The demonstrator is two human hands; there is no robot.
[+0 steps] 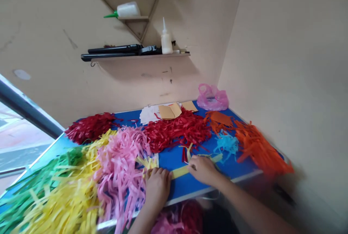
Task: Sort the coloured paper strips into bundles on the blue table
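Note:
A flat yellow paper strip (179, 172) runs across the blue table (187, 187) between my two hands. My left hand (158, 180) presses down on the strip's left end, its fingers curled and close together. Just beyond those fingers lie short yellow fringe pieces (149, 162). My right hand (203, 169) is closed in a pinch above the strip's other side. A thin pale tip shows at its fingers, too small to name. Beside this hand lies a cut yellow piece (189, 153) with dark red bits (183, 155).
Shredded paper covers much of the table: green (58, 163), yellow (67, 194), pink (122, 172), red (176, 128), blue (227, 144) and orange (255, 143). Cardboard pieces (170, 111) and a pink plastic bag (213, 98) lie behind. A shelf (141, 57) holds a white bottle (166, 41).

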